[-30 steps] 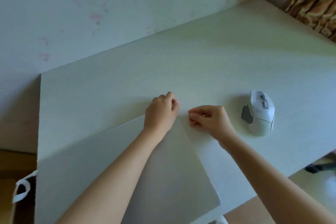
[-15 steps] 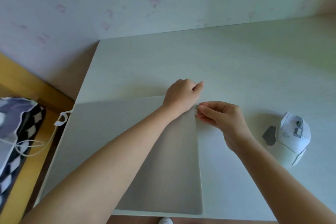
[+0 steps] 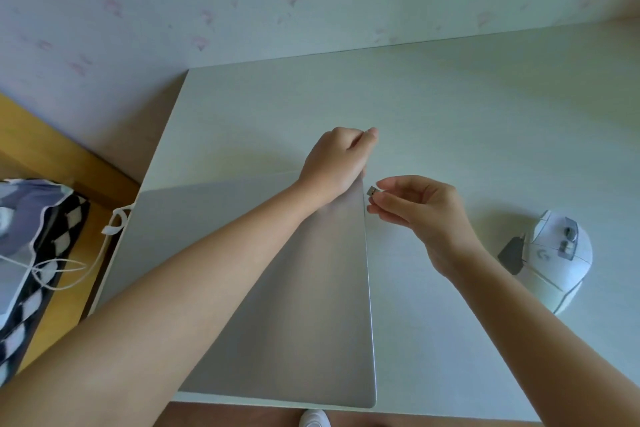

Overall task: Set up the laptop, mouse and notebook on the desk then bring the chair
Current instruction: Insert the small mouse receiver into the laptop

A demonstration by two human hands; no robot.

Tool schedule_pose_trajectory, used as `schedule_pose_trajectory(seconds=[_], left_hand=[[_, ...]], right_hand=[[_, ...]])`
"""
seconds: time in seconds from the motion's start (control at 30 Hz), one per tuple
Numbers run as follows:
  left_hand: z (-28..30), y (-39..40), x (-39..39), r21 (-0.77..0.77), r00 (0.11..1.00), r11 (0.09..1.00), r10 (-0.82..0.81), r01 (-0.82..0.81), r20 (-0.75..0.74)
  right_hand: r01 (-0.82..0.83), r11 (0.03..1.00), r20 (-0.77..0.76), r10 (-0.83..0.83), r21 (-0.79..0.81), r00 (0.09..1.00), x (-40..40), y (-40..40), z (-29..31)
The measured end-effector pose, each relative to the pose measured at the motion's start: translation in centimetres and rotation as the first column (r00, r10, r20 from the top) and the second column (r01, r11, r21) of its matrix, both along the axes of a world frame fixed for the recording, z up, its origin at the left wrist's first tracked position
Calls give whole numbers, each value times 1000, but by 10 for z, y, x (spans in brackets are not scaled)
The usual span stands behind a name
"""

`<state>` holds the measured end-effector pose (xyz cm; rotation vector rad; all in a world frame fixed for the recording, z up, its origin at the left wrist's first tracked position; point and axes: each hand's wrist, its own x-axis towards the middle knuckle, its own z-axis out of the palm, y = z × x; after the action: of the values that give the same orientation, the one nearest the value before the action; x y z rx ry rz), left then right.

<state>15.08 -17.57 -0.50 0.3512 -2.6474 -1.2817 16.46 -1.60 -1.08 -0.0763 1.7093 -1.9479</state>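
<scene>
While the closed silver laptop (image 3: 301, 305) lies flat on the white desk (image 3: 450, 121), with its front edge reaching almost to the desk's near edge, the left hand (image 3: 337, 163) rests at its far right corner, fingers curled over that corner and gripping it. Just beside the laptop's right edge, the right hand (image 3: 419, 210) hangs a little above the desktop, thumb and forefinger pinching a small USB receiver (image 3: 372, 191) whose metal plug points toward the laptop's side; plug and laptop are near but apart. Well to the right of that hand, a white wireless mouse (image 3: 554, 258) sits on the desk, angled, with a dark side panel facing left and a grey scroll wheel on top.

Off the desk's left edge, on the yellow wooden floor (image 3: 52, 156), stands a drawstring bag (image 3: 31, 253) with a black-and-white checkered pattern and a pale lining, its mouth gaping upward; what lies inside cannot be made out. White cords (image 3: 69, 270) trail from it toward the desk. Behind the desk rises a pale wall (image 3: 242, 3) papered with faint pink flowers. A white shoe tip (image 3: 314, 419) shows below the desk's near edge.
</scene>
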Motion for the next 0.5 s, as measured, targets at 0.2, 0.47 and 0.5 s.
schedule_pose_trajectory(seconds=[0.2,0.47,0.5], left_hand=[[-3,3,2,-13,1000,1000,-17,17,-2],[-10,7,1,-73,1000,997,17,-17,-3],[-11,8,1,-85,1000,996,22,-22,0]], right_hand=[[-50,995,-24,53,88,998,-4,3,-2],[-85,983,-67,97,164,993,-7,1,-4],[-80,985,-54,89,155,995,-6,1,-6]])
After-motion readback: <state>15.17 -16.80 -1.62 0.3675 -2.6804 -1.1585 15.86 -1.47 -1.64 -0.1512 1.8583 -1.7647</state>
